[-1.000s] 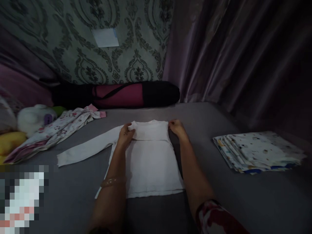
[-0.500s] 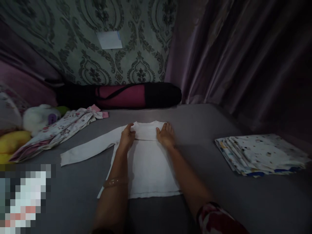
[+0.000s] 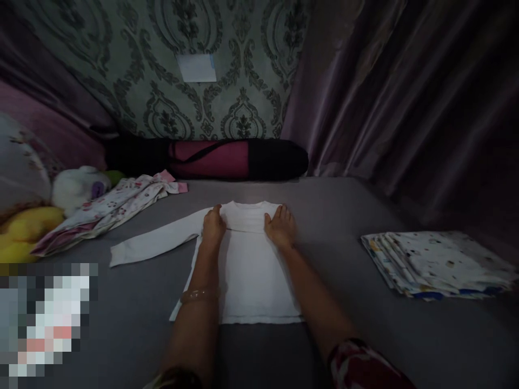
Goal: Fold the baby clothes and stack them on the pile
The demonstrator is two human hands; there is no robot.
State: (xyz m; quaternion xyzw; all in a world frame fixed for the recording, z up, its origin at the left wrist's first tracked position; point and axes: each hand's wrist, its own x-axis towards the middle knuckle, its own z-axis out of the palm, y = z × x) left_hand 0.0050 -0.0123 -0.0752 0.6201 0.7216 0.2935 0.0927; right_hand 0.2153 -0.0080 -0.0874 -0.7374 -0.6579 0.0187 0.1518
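A white long-sleeved shirt [image 3: 259, 281] lies spread flat on the grey bed sheet, its neckline facing away from me. One sleeve [image 3: 158, 240] stretches out to the left; the other appears folded across the chest, making a horizontal band [image 3: 245, 220]. At the left shoulder, my left hand [image 3: 214, 224] has its fingers curled on the fabric, with the fingertips partly hidden. My right hand [image 3: 281, 226] rests flat on the right shoulder edge, fingers stretched and thumb apart. A clear bangle circles my left wrist.
On the right is a stack of folded printed cloth [image 3: 441, 262]. A flowered garment [image 3: 117, 208] lies to the left beside a white plush toy [image 3: 77, 186] and a yellow one [image 3: 32, 229]. A long black and magenta bag [image 3: 211, 159] lies along the wall, near purple curtains [image 3: 365, 97].
The view has shifted slightly, so everything sits a little further right. Both hands stay at the shirt's shoulders, and the shirt's folds look nearly the same.
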